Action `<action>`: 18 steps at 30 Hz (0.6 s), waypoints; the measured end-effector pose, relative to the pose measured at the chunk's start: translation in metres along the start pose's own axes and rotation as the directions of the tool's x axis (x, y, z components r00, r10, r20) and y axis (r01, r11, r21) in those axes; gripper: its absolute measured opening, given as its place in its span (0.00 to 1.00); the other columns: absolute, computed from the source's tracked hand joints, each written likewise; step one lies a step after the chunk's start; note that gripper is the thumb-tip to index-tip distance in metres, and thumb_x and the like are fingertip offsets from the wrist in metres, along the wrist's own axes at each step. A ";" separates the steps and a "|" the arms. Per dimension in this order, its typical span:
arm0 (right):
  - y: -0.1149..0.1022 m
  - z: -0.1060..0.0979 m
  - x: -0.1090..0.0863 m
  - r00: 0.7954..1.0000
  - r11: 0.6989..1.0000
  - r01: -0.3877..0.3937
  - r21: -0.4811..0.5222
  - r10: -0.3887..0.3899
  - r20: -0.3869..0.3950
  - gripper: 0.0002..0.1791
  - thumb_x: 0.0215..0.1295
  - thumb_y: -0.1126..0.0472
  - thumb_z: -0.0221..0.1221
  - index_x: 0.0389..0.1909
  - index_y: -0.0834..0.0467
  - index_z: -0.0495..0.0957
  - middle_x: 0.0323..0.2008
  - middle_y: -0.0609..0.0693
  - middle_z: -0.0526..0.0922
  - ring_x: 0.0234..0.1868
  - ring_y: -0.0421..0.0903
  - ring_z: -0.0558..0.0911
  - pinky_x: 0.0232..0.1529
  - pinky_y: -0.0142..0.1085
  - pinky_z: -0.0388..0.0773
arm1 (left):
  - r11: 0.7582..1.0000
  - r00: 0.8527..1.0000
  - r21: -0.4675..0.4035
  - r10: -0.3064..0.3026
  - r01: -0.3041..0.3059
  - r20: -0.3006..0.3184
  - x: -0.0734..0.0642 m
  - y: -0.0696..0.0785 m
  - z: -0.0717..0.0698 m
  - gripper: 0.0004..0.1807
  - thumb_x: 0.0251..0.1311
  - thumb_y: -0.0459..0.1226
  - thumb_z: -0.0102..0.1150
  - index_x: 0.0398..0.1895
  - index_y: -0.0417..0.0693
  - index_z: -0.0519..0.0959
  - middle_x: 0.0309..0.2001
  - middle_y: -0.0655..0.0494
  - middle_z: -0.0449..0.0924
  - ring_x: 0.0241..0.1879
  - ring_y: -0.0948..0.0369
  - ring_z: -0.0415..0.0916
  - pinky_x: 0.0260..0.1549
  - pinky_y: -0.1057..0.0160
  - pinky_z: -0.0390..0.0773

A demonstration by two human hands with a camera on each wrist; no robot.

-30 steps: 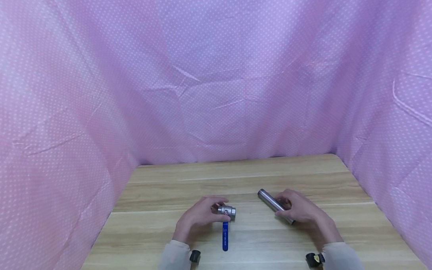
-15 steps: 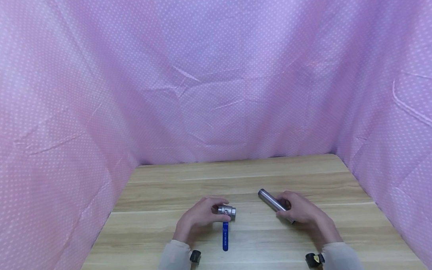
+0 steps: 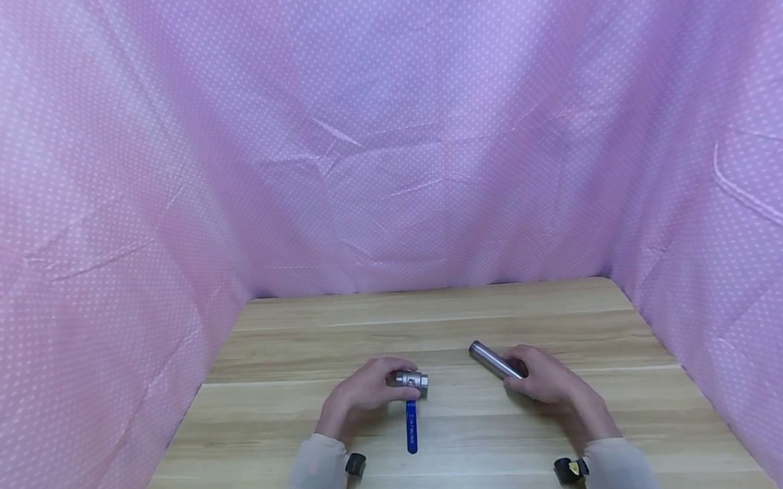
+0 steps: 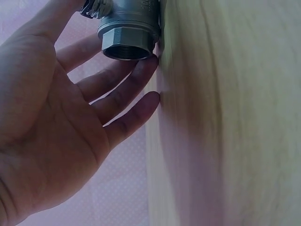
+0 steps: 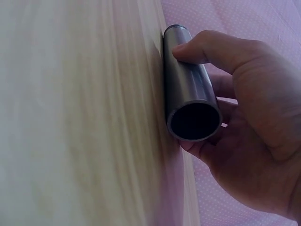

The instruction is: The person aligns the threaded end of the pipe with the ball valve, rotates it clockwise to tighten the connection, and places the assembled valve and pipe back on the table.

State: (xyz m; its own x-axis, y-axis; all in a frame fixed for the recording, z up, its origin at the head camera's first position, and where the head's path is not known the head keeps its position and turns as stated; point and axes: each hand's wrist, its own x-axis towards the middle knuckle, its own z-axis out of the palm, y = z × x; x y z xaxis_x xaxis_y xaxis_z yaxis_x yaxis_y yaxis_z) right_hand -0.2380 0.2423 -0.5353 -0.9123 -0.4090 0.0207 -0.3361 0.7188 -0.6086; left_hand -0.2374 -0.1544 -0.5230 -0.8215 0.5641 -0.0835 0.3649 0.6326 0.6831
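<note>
pipe (image 3: 494,360) partly hidden by right hand (image 3: 545,376)

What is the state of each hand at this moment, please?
Left hand: holding the metal valve between thumb and fingers.
Right hand: holding the metal tube, thumb and fingers around it.

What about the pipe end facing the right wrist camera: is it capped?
No, the pipe shows an open rim around a dark hollow.

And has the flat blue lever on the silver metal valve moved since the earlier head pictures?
Yes, slightly: the flat blue lever has shifted rightward against the light wooden tabletop in the head view.
</note>
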 end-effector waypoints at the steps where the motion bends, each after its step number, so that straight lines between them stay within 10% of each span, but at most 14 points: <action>1: 0.000 0.000 0.000 1.000 1.000 -0.007 0.001 0.007 -0.002 0.20 0.67 0.56 0.76 0.58 0.57 0.88 0.43 0.42 0.88 0.43 0.39 0.81 0.47 0.33 0.80 | 1.000 1.000 0.003 -0.001 0.001 -0.001 0.000 0.000 0.000 0.28 0.73 0.58 0.73 0.70 0.59 0.86 0.55 0.67 0.89 0.54 0.64 0.83 0.59 0.63 0.84; 18: -0.001 0.003 0.001 1.000 1.000 -0.020 -0.019 0.020 -0.002 0.16 0.68 0.57 0.75 0.53 0.55 0.88 0.39 0.41 0.86 0.39 0.38 0.80 0.44 0.33 0.80 | 1.000 1.000 0.006 0.003 -0.002 -0.020 0.000 -0.002 0.004 0.25 0.74 0.58 0.71 0.68 0.63 0.86 0.55 0.69 0.90 0.52 0.69 0.82 0.58 0.64 0.83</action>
State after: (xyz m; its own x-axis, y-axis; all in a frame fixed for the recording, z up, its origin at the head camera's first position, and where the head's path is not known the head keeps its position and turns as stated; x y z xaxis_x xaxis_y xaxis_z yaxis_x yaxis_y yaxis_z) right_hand -0.2379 0.2396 -0.5375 -0.9194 -0.3932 0.0104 -0.3219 0.7371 -0.5941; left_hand -0.2367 -0.1532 -0.5272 -0.8293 0.5548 -0.0672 0.3695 0.6345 0.6788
